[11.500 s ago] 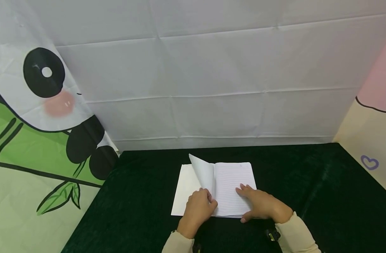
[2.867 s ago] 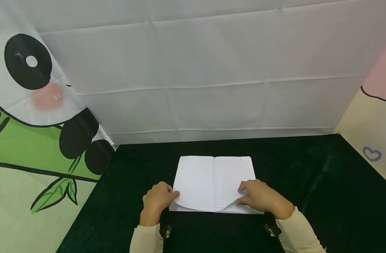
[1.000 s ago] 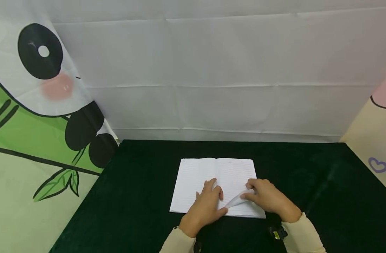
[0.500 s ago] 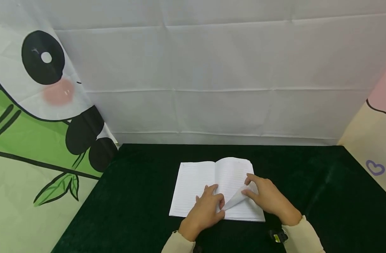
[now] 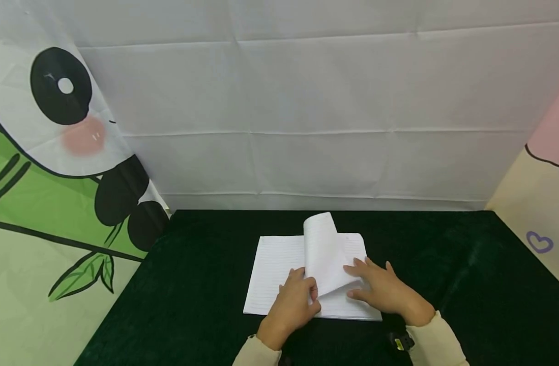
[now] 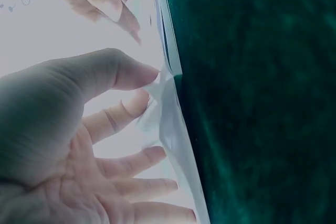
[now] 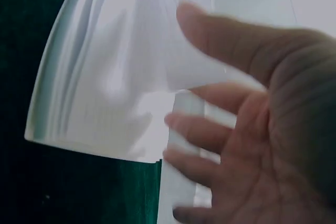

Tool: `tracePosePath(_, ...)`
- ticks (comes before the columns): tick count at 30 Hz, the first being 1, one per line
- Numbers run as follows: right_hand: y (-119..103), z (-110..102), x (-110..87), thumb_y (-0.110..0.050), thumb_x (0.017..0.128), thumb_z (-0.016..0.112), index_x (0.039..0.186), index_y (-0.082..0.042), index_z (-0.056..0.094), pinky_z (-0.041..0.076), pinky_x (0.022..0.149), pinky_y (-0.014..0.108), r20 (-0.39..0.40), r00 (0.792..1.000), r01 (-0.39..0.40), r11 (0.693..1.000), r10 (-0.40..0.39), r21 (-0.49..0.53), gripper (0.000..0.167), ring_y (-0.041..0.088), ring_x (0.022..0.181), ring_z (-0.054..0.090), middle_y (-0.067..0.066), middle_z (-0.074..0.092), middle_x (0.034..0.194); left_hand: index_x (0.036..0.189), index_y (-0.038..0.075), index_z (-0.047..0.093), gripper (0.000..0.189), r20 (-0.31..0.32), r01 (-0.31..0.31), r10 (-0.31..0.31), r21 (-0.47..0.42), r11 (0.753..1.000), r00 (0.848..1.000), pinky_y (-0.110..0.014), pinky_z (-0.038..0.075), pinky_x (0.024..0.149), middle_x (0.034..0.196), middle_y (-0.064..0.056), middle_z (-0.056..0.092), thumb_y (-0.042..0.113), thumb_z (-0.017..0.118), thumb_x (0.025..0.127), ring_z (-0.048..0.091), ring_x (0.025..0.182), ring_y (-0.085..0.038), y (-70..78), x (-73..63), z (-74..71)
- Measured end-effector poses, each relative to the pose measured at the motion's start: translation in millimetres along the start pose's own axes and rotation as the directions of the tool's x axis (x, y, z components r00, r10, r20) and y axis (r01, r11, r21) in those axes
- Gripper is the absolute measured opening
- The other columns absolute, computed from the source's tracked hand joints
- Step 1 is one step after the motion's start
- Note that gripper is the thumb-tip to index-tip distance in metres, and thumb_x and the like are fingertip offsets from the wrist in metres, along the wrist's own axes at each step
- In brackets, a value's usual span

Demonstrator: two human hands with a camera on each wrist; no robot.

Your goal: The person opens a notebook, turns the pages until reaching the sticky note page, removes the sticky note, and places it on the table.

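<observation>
An open lined notebook (image 5: 270, 274) lies on the dark green cloth. One white leaf (image 5: 322, 249) stands curled up from its middle, its upper end leaning over toward the left page. My left hand (image 5: 290, 305) is at the lower end of the fold, where thumb and forefinger pinch the leaf's bottom edge; the left wrist view shows the crumpled paper (image 6: 170, 114) at those fingertips. To the right, my right hand (image 5: 384, 290) has its fingers spread, the tips at the leaf's right edge. In the right wrist view the thumb stands well apart, and the leaf partly hides the forefinger.
The green cloth (image 5: 206, 274) covers the table around the notebook. A white hanging sheet (image 5: 279, 162) rises behind the far edge. Printed cartoon cloths stand at left (image 5: 110, 213) and right (image 5: 526, 203). Dark wrist devices sit by both cuffs.
The leaf my right hand was pinching by its corner has risen and curled leftward. My right fingers have spread and let it go. My left hand has stayed at the fold.
</observation>
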State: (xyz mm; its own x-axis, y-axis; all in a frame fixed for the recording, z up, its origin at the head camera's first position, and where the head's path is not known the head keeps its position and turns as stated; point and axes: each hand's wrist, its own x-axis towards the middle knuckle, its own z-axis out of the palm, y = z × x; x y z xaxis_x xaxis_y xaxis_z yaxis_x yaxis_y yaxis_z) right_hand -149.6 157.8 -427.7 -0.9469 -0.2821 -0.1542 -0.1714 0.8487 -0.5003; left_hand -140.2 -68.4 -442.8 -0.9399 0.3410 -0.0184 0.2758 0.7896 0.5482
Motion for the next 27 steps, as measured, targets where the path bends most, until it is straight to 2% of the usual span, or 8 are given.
tracePosePath(3,-1,2,-0.2,-0.036,0.085,0.078,0.156,-0.005,0.032,0.013,0.113,0.078,0.01,0.999,0.051,0.998,-0.051,0.039,0.09,0.048,0.147,0.035,0.026,0.036,0.159,0.072,0.015,0.054,0.024,-0.032,0.024,-0.024,-0.019,1.0,0.999,-0.081,0.034,0.099,0.145,-0.023,0.052,0.007,0.076,0.079,0.037,0.143,-0.054,-0.9,-0.8,0.7)
tracePosePath(5,-2,5,-0.1,-0.036,0.083,0.081,0.157,0.003,0.023,0.012,0.114,0.077,0.033,0.998,0.043,0.997,-0.045,0.06,0.102,0.048,0.146,0.036,0.029,0.031,0.16,0.073,0.015,0.054,0.024,-0.044,0.04,-0.042,-0.032,0.999,0.998,-0.082,0.034,0.098,0.148,-0.026,0.049,0.007,0.076,0.079,0.036,0.143,-0.056,-1.6,-1.5,1.8)
tracePosePath(6,-2,6,0.2,-0.036,0.081,0.083,0.156,0.005,0.023,0.012,0.115,0.076,0.048,0.998,0.029,0.998,-0.032,0.061,0.105,0.048,0.147,0.035,0.03,0.03,0.16,0.073,0.014,0.054,0.024,-0.05,0.049,-0.051,-0.038,0.998,0.997,-0.083,0.033,0.098,0.15,-0.028,0.047,0.007,0.076,0.079,0.035,0.143,-0.057,-1.8,-1.7,2.1)
tracePosePath(11,-4,8,2.0,-0.032,0.065,0.094,0.149,0.002,0.042,0.011,0.118,0.073,0.125,0.992,-0.036,0.999,0.031,0.034,0.105,0.047,0.15,0.029,0.027,0.034,0.16,0.074,0.013,0.053,0.024,-0.084,0.084,-0.088,-0.046,0.995,0.993,-0.084,0.032,0.097,0.152,-0.037,0.039,0.008,0.076,0.079,0.033,0.141,-0.062,-2.8,-0.4,1.1)
tracePosePath(14,-4,9,3.3,-0.027,0.06,0.096,0.148,-0.002,0.045,0.009,0.119,0.073,0.142,0.989,-0.053,0.998,0.051,0.015,0.105,0.045,0.152,0.026,0.024,0.034,0.161,0.075,0.012,0.053,0.024,-0.091,0.109,-0.113,-0.04,0.993,0.989,-0.083,0.033,0.097,0.152,-0.039,0.037,0.01,0.077,0.079,0.033,0.14,-0.063,-4.1,1.0,-0.6)
tracePosePath(18,-3,10,4.0,-0.022,0.061,0.096,0.149,-0.003,0.045,0.01,0.118,0.073,0.144,0.988,-0.064,0.998,0.063,0.003,0.103,0.044,0.153,0.025,0.023,0.033,0.162,0.077,0.011,0.054,0.023,-0.104,0.131,-0.134,-0.031,0.991,0.986,-0.082,0.034,0.098,0.152,-0.04,0.036,0.012,0.076,0.081,0.033,0.14,-0.064,-6.0,1.9,-3.4)
tracePosePath(25,-2,7,4.8,-0.024,0.063,0.095,0.148,-0.004,0.046,0.01,0.118,0.073,0.152,0.986,-0.074,0.997,0.073,0.004,0.1,0.044,0.152,0.027,0.022,0.033,0.162,0.077,0.008,0.057,0.018,-0.127,0.149,-0.153,-0.043,0.988,0.98,-0.082,0.033,0.098,0.152,-0.039,0.037,0.012,0.074,0.081,0.032,0.141,-0.063,-7.5,2.1,-6.8)
tracePosePath(27,-2,8,4.6,-0.025,0.064,0.094,0.148,-0.004,0.046,0.01,0.118,0.074,0.156,0.985,-0.073,0.997,0.071,0.005,0.099,0.044,0.152,0.027,0.022,0.033,0.162,0.09,-0.001,0.065,0.018,-0.133,0.169,-0.175,-0.052,0.984,0.976,-0.081,0.033,0.099,0.153,-0.038,0.037,0.012,0.074,0.082,0.032,0.142,-0.062,-7.8,2.3,-7.9)
